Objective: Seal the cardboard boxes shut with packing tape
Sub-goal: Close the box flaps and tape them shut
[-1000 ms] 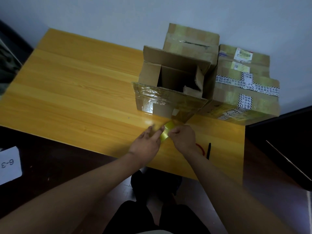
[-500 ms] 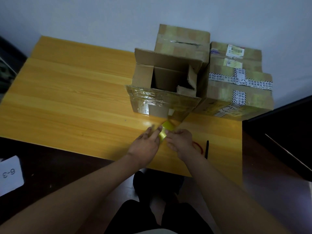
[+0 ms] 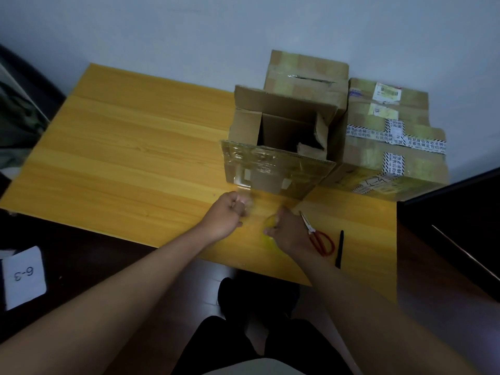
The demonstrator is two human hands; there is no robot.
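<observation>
A: Open cardboard box [image 3: 273,147], where's it at?
B: Table [image 3: 135,158] centre, approx 1 o'clock from both hands. Brown, top flaps up, dark inside, near flap folded down twd the person w/ shiny clear tape on it.
A: Other boxes?
B: Taped box [image 3: 305,77] touching it at 12 o'clock, closed, slit in the top tape. Wide box [image 3: 389,147] at 3 o'clock, closed, printed black-and-white tape bands + labels.
A: Tape?
B: Yellowish tape roll [image 3: 270,228], blurred, in the right hand [image 3: 289,231]; fingers curled round it. A clear strip runs from it to the left hand [image 3: 224,215], fingers bunched tight, seem to pinch the strip's end, blur though.
A: Anything else?
B: Red-handled scissors [image 3: 319,238] just beside the right hand at 3 o'clock, black pen [image 3: 339,249] past them. White card [image 3: 23,277] marked 6-3 at 9 o'clock, off the table.
</observation>
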